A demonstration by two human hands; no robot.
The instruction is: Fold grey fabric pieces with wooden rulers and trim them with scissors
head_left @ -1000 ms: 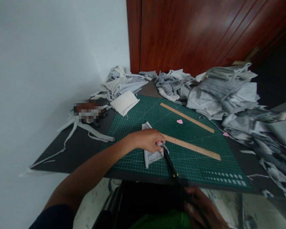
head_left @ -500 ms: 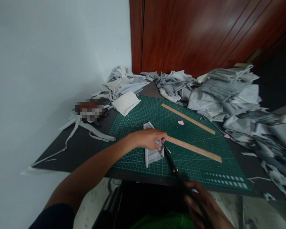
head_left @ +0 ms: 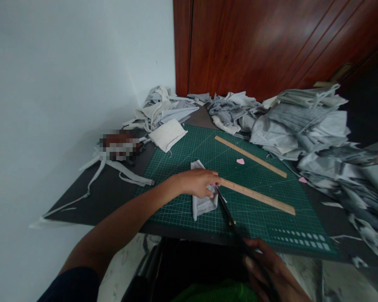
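- On the green cutting mat, left of its middle and toward its front edge: a piece of grey cloth, lying flat, its upper half mostly covered by the left hand.
- Across the mat's left part, in the way of a full look: the left forearm.
- Left hand: palm down, thumb and fingers drawn together on the cloth's right edge — holding it in place.
- Off the mat's front edge, right of its middle: the right hand, fingers curled about the handles of long black scissors, tips at the cloth's right edge, just beside the left fingertips. Gap between the blades: cannot tell.
- On the mat, slanting right from the left fingertips: a wooden ruler, near end partly hidden — touching the hand or not, cannot tell.
- Farther back on the mat: a second ruler, with a pink scrap between both.
- Over the mat's back left corner: a cream cloth.
- Left of the mat: pale strips and a blurred-out object.
- Behind the mat: a left heap and a middle heap of crumpled cloth.
- Right of the mat, crowding its edge: a large pile of folded grey cloth.
- Beyond the mat: a red-brown door.
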